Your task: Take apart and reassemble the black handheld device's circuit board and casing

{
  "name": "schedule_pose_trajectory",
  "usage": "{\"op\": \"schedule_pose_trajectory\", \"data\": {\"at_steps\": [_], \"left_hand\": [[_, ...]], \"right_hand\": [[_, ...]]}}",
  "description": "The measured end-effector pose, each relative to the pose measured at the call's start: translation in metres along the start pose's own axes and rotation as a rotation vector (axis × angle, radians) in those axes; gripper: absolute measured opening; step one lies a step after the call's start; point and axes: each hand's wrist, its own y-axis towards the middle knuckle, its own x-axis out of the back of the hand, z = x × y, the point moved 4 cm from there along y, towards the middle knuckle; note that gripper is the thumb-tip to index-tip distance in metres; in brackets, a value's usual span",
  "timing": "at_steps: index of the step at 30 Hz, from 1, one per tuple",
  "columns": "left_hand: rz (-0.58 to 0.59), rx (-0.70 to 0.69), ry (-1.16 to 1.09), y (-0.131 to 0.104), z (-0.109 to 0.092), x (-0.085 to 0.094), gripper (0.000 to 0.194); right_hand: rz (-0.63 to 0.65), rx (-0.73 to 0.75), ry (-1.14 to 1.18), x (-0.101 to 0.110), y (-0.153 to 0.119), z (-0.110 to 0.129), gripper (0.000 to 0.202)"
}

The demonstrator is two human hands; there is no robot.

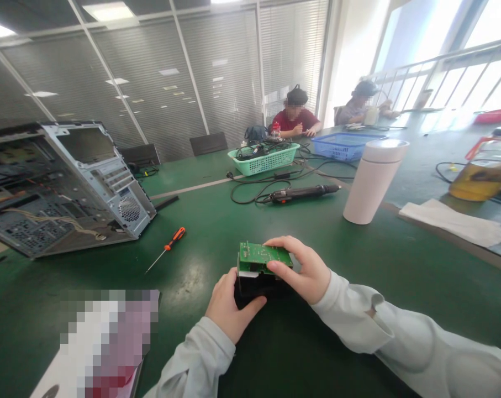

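A green circuit board (260,254) lies over a black housing (256,288) near the front middle of the table. My left hand (230,307) is wrapped round the housing's left side, its thumb along the near edge. With fingers on top of the board and at its near edge, my right hand (302,268) grips the board from the right. Part of the board is hidden under those fingers. To the left, an orange and black screwdriver (175,239) rests on the green table (200,221).
An open computer case (130,193) stands at the left, a pixelated booklet (105,342) in front of it. Beyond my hands are a power driver (302,194), cables, a green basket (267,161), a blue basket (341,148) and a pink tumbler (371,185). Two people sit at the far side.
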Motion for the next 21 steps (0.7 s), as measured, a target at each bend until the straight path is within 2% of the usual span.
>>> {"op": "schedule_pose_trajectory", "data": {"at_steps": [3, 5, 7, 10, 12, 14, 16, 19, 21], "left_hand": [[-0.004, 0.040, 0.005, 0.000, 0.002, 0.002, 0.042], [-0.022, 0.072, 0.019, 0.001, 0.004, 0.005, 0.043], [-0.053, 0.101, 0.035, 0.002, 0.007, 0.007, 0.044], [-0.127, 0.119, 0.051, 0.003, 0.012, 0.009, 0.046], [-0.185, 0.118, 0.068, 0.004, 0.014, 0.009, 0.046], [-0.219, 0.114, 0.088, 0.003, 0.014, 0.008, 0.046], [-0.206, 0.109, 0.097, 0.003, 0.014, 0.008, 0.046], [-0.155, 0.107, 0.102, 0.003, 0.013, 0.009, 0.046], [-0.132, 0.113, 0.120, 0.004, 0.013, 0.011, 0.046]], "right_hand": [[-0.028, -0.293, 0.201, 0.003, 0.006, -0.010, 0.052], [0.022, -0.450, 0.350, 0.002, 0.009, -0.016, 0.064], [0.152, -0.591, 0.517, -0.001, 0.008, -0.019, 0.068], [0.412, -0.841, 0.866, -0.011, -0.001, -0.015, 0.062], [0.497, -0.969, 1.088, -0.017, -0.008, -0.009, 0.055], [0.492, -1.035, 1.229, -0.021, -0.014, -0.004, 0.051], [0.444, -1.071, 1.301, -0.024, -0.017, -0.003, 0.048], [0.375, -1.075, 1.296, -0.027, -0.019, -0.008, 0.049], [0.362, -1.018, 1.254, -0.029, -0.018, -0.013, 0.049]]}}
